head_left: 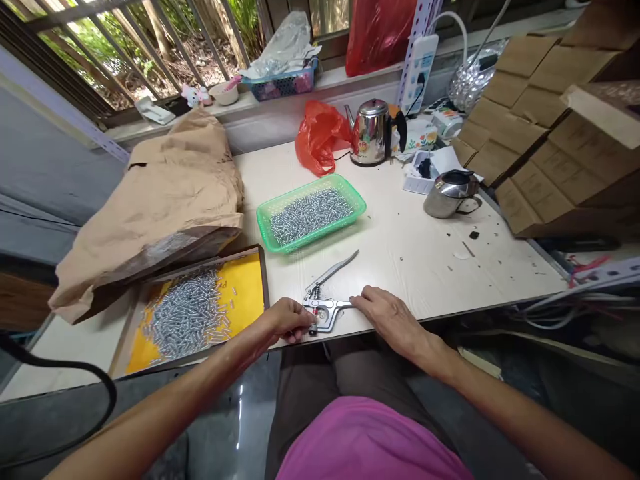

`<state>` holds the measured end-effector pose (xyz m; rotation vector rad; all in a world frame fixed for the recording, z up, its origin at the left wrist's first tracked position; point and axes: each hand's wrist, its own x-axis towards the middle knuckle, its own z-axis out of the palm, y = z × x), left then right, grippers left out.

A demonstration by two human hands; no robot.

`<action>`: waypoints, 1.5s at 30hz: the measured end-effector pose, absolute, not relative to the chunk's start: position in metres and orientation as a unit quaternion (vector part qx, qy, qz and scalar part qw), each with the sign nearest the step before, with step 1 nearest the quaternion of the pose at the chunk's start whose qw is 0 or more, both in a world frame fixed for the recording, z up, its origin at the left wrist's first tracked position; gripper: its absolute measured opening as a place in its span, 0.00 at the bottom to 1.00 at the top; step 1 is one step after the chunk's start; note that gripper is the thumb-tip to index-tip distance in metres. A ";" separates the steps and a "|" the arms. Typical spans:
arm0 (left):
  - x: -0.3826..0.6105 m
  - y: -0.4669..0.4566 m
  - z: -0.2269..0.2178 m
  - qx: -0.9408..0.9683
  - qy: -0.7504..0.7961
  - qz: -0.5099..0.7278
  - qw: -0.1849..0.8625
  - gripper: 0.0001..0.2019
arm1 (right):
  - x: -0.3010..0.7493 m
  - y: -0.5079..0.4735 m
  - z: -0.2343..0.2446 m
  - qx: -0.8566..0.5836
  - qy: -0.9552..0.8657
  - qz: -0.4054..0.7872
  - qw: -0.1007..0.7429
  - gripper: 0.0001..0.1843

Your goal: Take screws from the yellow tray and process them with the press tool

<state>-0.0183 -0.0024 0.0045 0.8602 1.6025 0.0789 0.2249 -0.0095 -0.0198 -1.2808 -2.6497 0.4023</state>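
Snap-fastener pliers (327, 313) with silver handles, a coil spring and a red part in the jaw lie at the table's front edge, handles spread apart. My right hand (387, 313) grips the end of the lower handle. Beside the jaw, my left hand (287, 320) has its fingers pinched together, touching the head of the pliers; whatever is between the fingertips is hidden. Left of that hand, a shallow tray (263, 280) with a yellow lining holds a heap of small metal pieces (185, 313). A green basket (277, 248) behind the pliers holds many similar pieces (313, 213).
A large brown paper bag (170, 180) leans over the tray's back edge. Farther back are a red plastic bag (320, 137), a steel kettle (370, 137) and a metal pot (445, 200). Cardboard (555, 127) stands at right. Small scraps dot the white table (400, 233).
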 end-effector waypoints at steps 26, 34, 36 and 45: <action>-0.013 -0.033 -0.002 0.331 0.720 0.104 0.601 0.19 | 0.213 0.047 -0.003 -0.331 -0.935 0.122 0.014 0.31; 0.002 -0.034 0.002 0.718 0.644 0.155 0.214 0.16 | 0.209 0.034 0.002 -0.343 -0.934 0.097 -0.017 0.24; 0.012 -0.023 -0.003 0.790 0.572 0.126 0.180 0.26 | 0.210 0.033 0.001 -0.349 -0.932 0.093 -0.017 0.25; 0.032 0.010 0.000 0.851 0.510 -0.010 0.126 0.31 | 0.219 0.032 -0.001 -0.400 -0.911 0.099 -0.023 0.33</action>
